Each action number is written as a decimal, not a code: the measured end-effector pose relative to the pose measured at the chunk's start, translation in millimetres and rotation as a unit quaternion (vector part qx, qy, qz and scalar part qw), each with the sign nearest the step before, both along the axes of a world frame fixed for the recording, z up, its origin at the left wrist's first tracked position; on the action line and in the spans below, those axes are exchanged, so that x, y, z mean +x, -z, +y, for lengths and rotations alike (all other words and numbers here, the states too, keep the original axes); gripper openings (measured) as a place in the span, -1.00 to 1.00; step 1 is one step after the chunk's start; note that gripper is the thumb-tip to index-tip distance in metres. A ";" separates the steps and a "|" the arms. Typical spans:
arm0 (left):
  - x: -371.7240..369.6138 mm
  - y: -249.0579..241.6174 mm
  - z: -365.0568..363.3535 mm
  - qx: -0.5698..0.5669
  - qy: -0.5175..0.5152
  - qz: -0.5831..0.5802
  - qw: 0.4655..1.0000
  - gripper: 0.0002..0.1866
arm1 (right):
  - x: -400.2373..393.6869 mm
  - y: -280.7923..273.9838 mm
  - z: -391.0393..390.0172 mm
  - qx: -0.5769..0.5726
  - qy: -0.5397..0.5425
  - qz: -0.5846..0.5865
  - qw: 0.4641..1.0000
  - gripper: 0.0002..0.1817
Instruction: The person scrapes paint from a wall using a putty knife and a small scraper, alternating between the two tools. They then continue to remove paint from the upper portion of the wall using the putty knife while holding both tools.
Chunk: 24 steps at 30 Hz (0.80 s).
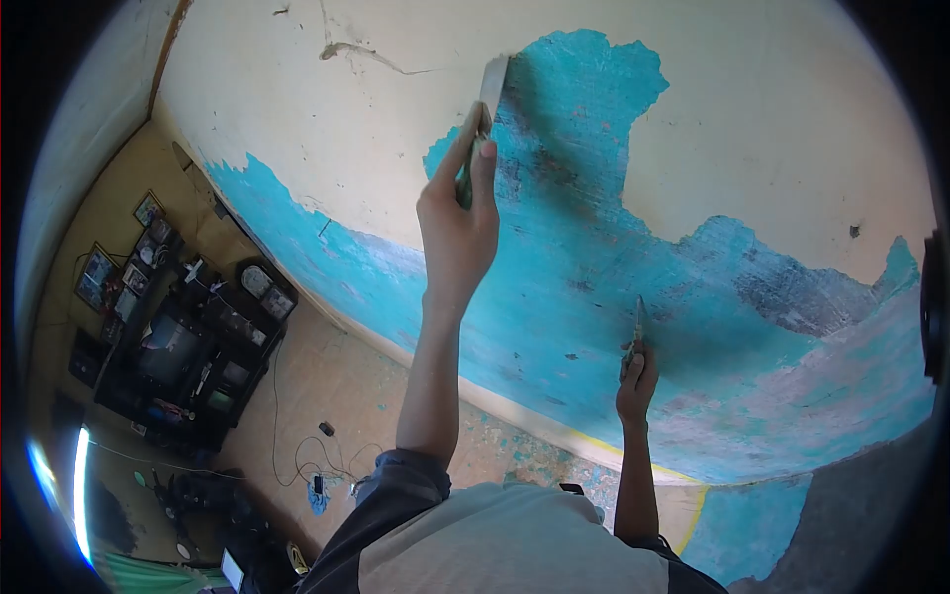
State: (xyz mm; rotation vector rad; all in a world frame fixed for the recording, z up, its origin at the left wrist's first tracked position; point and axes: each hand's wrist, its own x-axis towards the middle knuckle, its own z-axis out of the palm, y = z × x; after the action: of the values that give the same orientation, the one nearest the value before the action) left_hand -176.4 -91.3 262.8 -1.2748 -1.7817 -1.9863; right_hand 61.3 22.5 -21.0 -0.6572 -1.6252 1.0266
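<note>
My left hand (460,223) is raised and wrapped round the green handle of a wide scraper (494,87). The scraper's metal blade lies against the wall at the border between cream paint (416,129) and a bare turquoise patch (584,99). Lower and to the right, my right hand (636,383) is closed round the handle of a second, narrower scraper (639,317), its blade pointing up in front of the turquoise wall area (554,287). Whether that blade touches the wall I cannot tell.
A dark cabinet with a television (173,346) stands at the left, with framed pictures (97,277) on the wall beside it. Cables and a small device (318,487) lie on the floor (307,396). Paint flakes (524,450) are scattered along the wall's foot.
</note>
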 end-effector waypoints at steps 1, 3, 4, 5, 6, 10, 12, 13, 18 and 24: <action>1.2 6.6 -1.3 -0.006 0.000 0.011 1.000 -0.52 | 0.4 -0.3 -0.6 -0.010 0.001 0.000 1.000 -0.57; 9.7 23.9 0.2 -0.006 0.005 0.002 1.000 -0.53 | -0.9 2.2 1.7 -0.005 0.000 0.007 1.000 -0.57; 16.1 25.8 -1.1 -0.007 0.020 -0.015 1.000 -0.54 | -1.4 3.6 1.6 -0.004 -0.001 0.013 1.000 -0.56; 13.4 23.0 0.5 -0.012 0.008 -0.014 1.000 -0.54 | -1.1 4.5 2.2 -0.004 0.001 0.013 1.000 -0.56; 9.5 19.2 1.4 -0.018 -0.004 -0.015 1.000 -0.53 | -0.8 3.1 1.8 0.001 0.001 0.009 1.000 -0.56; 1.7 14.6 -4.7 -0.018 0.010 -0.021 1.000 -0.49 | 0.7 3.2 1.6 -0.010 -0.006 0.005 1.000 -0.55; 8.1 24.8 -4.5 -0.026 0.001 -0.020 0.999 -0.49 | 1.1 5.6 -1.6 -0.011 -0.005 0.004 1.000 -0.55; 10.7 33.8 -0.7 -0.004 0.008 -0.011 1.000 -0.50 | -0.2 4.2 1.5 -0.006 -0.001 0.008 1.000 -0.55; 2.8 4.9 0.8 0.008 0.006 -0.012 1.000 -0.52 | -0.3 2.5 1.7 -0.002 -0.003 0.004 1.000 -0.55; 10.5 29.9 -0.9 0.002 0.005 0.007 1.000 -0.51 | 0.4 2.6 2.3 -0.013 -0.003 -0.005 1.000 -0.55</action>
State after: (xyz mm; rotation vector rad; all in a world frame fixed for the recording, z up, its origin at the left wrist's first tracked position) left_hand -165.9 -92.2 232.9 -1.2958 -1.7676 -1.9800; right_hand 61.7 24.8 -23.6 -0.6769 -1.6253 1.0519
